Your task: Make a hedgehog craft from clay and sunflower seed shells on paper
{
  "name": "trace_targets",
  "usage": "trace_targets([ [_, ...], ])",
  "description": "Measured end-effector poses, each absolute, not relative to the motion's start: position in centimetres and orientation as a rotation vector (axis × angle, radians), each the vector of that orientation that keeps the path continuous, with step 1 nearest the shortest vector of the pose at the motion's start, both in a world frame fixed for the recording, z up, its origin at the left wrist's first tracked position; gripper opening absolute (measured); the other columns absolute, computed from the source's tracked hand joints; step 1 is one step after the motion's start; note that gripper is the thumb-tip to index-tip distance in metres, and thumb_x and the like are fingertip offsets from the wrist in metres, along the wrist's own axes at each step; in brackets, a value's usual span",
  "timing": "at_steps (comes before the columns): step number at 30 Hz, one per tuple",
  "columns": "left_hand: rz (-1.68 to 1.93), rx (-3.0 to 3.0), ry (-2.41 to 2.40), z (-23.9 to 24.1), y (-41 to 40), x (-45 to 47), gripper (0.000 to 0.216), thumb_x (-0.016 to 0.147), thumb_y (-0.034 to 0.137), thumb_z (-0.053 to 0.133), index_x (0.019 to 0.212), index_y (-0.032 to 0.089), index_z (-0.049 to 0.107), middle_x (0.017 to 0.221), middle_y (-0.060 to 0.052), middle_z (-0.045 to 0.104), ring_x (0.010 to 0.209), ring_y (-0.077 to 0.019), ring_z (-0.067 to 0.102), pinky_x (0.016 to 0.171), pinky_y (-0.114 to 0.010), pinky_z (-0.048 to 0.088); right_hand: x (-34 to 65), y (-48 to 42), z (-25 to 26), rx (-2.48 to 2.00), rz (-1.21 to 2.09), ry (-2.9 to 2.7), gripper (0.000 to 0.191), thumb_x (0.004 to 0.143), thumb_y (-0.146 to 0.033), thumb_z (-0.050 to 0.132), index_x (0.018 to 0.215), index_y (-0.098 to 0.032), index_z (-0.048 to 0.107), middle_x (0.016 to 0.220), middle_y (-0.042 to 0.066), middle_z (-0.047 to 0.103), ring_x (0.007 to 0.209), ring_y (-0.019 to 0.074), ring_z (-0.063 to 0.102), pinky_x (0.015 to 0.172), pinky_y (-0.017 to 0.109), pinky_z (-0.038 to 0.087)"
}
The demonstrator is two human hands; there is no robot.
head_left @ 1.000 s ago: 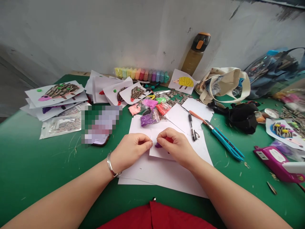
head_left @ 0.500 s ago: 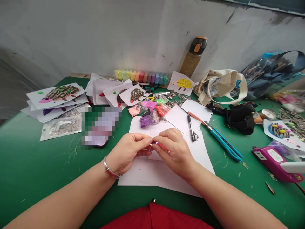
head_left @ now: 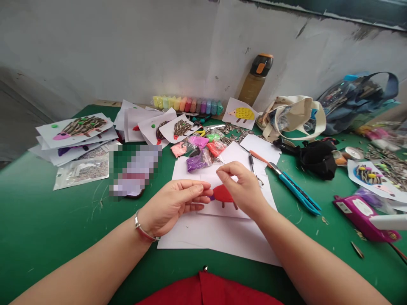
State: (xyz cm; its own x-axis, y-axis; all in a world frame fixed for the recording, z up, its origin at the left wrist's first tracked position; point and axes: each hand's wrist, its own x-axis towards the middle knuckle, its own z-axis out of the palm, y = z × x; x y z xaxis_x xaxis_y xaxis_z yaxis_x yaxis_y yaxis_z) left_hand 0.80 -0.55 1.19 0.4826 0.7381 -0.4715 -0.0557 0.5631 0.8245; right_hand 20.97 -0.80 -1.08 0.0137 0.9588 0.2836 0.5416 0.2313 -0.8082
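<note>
My left hand [head_left: 173,202] lies on the white sheets [head_left: 203,231] with its fingers stretched out. Its fingertips touch the left edge of a small white card [head_left: 244,212], beside a purple clay bit [head_left: 211,198]. A flat red clay shape [head_left: 222,193] with two short legs sits on that card. My right hand [head_left: 243,186] hovers over the card's right side. Its thumb and forefinger are pinched together, and I cannot see what is between them.
Small clay bags [head_left: 200,159] lie just behind the sheets, with a pen [head_left: 252,165] and a blue utility knife [head_left: 294,190] to the right. Seed hedgehog cards [head_left: 76,127] are stacked at left. A bottle [head_left: 256,78], tote bags [head_left: 292,114] and a magenta device [head_left: 362,212] stand at back and right.
My hands have come apart, uncovering the red clay shape on the card. My right hand has lifted and moved right in a pinch. My left hand's fingers have straightened.
</note>
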Motion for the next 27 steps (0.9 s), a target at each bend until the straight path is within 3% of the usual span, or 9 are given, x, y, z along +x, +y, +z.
trace_targets([
  [5, 0.710, 1.526, 1.265, 1.2, 1.1, 1.0, 0.029, 0.084, 0.039, 0.065, 0.103, 0.020, 0.075, 0.108, -0.005, 0.076, 0.102, -0.0242, 0.068, 0.092, -0.036, 0.052, 21.9, 2.5, 0.1, -1.553, 0.956, -1.431, 0.020, 0.083, -0.037, 0.060, 0.078, -0.020, 0.068, 0.070, -0.002, 0.058, 0.069, 0.0143, 0.051, 0.065, 0.029, 0.040],
  [12, 0.763, 2.030, 1.446, 0.7, 3.5, 2.7, 0.029, 0.088, 0.030, 0.055, 0.106, 0.022, 0.075, 0.112, -0.002, 0.075, 0.105, -0.0228, 0.068, 0.094, -0.033, 0.052, 20.7, 5.7, -1.2, -1.365, 1.310, -1.157, 0.016, 0.071, -0.034, 0.068, 0.070, -0.019, 0.063, 0.070, -0.002, 0.059, 0.069, 0.0140, 0.055, 0.061, 0.027, 0.045],
  [23, 0.700, 1.979, 1.455, 0.2, 4.2, 3.2, 0.029, 0.088, 0.032, 0.053, 0.106, 0.025, 0.074, 0.111, 0.000, 0.075, 0.102, -0.0233, 0.068, 0.090, -0.030, 0.052, 19.8, 5.8, -1.2, -1.277, 1.454, -1.009, 0.022, 0.065, -0.032, 0.077, 0.072, -0.019, 0.061, 0.063, -0.004, 0.061, 0.058, 0.0113, 0.056, 0.053, 0.024, 0.044],
  [27, 0.715, 1.920, 1.443, 0.4, 4.6, 3.2, 0.033, 0.088, 0.032, 0.054, 0.115, 0.023, 0.071, 0.110, -0.001, 0.075, 0.101, -0.0236, 0.068, 0.088, -0.030, 0.052, 19.4, 5.9, -1.2, -1.273, 1.509, -0.980, 0.027, 0.062, -0.033, 0.080, 0.076, -0.020, 0.062, 0.063, -0.004, 0.060, 0.055, 0.0098, 0.053, 0.049, 0.022, 0.040],
])
